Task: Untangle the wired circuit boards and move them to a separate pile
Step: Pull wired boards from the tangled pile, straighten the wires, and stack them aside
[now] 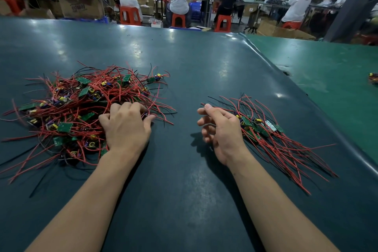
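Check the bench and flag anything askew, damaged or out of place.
Nothing looks damaged. The tangled pile on the left is a mess, as the job expects; the sorted pile on the right lies combed one way. One oddity: a small stray bundle sits alone on the green mat, far right.

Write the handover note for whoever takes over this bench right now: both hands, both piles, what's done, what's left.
Left hand: resting on the near right edge of the tangled pile, fingers curled into the red wires; whether it has a grip on a board cannot be told.
Right hand: loosely curled, holding nothing, hovering at the left edge of the sorted pile.
Both piles lie on the dark green table mat, tangled one left, sorted one right.
Done: a small batch of boards lies sorted, wires fanned roughly parallel.
Left: most boards are still knotted in the tangled pile; pull them free one by one and carry them across.
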The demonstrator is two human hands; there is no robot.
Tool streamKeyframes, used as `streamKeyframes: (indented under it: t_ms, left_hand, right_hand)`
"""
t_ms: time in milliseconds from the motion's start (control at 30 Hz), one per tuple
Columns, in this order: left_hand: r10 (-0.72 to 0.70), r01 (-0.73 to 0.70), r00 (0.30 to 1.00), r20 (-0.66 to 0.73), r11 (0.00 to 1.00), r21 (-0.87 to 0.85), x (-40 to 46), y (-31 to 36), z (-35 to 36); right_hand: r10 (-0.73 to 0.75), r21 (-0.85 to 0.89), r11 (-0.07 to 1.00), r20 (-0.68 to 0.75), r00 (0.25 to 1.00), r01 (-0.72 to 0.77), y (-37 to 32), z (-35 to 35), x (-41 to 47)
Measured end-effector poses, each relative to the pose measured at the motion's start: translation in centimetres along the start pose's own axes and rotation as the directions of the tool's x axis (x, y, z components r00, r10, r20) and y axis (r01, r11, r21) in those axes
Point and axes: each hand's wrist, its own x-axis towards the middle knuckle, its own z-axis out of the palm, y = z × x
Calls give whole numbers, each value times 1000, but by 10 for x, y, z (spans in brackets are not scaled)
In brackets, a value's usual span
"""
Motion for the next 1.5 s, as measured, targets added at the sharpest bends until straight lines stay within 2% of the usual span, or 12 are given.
streamKeyframes:
  t_ms: [133,233,400,600,700,800,867,933,1000,1200,1300,1500]
  left_hand:
    - [52,-108,979,-195,951,-291,-2,6,-6]
    - [202,-304,931,-304,891,-336,-6,13,-10]
    - [469,-519,852,-232,698,-493,-16,24,-11]
    - [510,-481,847,-151,615,-625,-16,22,-8]
    - [303,-420,905,-299,750,-512,-10,13,-5]
    - [27,-118,962,-273,940,-321,0,-1,-1]
    - [30,-100,956,-292,969,-225,2,0,-1]
    - [203,-325,873,-444,920,-218,-2,10,-4]
    - [336,-493,841,-424,798,-346,-12,24,-5]
    - [163,-101,987,1,619,-779,-22,36,-5]
    - [232,-49,970,70,472,-880,-23,37,-4]
    - [260,-142,965,-34,412,-900,-25,36,5]
  right_hand:
    - [-7,-37,999,24,1000,8,-1,0,1]
    - [-24,-127,991,164,986,45,2,4,-1]
    - [-9,-177,981,361,932,78,4,5,-6]
    - [-86,-103,988,241,967,113,7,4,-2]
    - [-111,-41,992,110,988,116,4,4,1]
    - [-130,133,983,31,991,124,-5,-3,3]
    - [-133,174,977,55,990,122,-8,-6,3]
    - [-119,150,984,114,986,101,-8,-4,1]
    - [-109,115,989,193,975,88,-4,1,0]
    - [-119,55,993,301,946,107,5,10,-1]
    - [-142,-47,986,293,946,162,6,10,-1]
    - [-181,-9,982,202,963,187,8,15,-5]
